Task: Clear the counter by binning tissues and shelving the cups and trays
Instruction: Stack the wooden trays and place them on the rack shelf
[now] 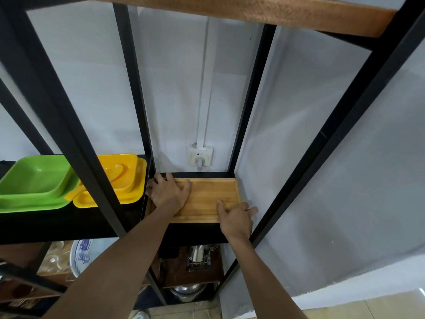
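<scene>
A wooden tray lies flat on the black shelf in the narrow right bay of the rack, close to the wall. My left hand rests on the tray's left end, fingers spread over its rim. My right hand grips the tray's front right corner, thumb on the inside and fingers around the outer edge. No cups or tissues are visible.
Green trays and yellow trays sit stacked on the neighbouring shelf to the left. Black rack posts frame the bay. A wall socket with a plug sits just behind the tray. Lower shelves hold metal pots, glasses and a plate.
</scene>
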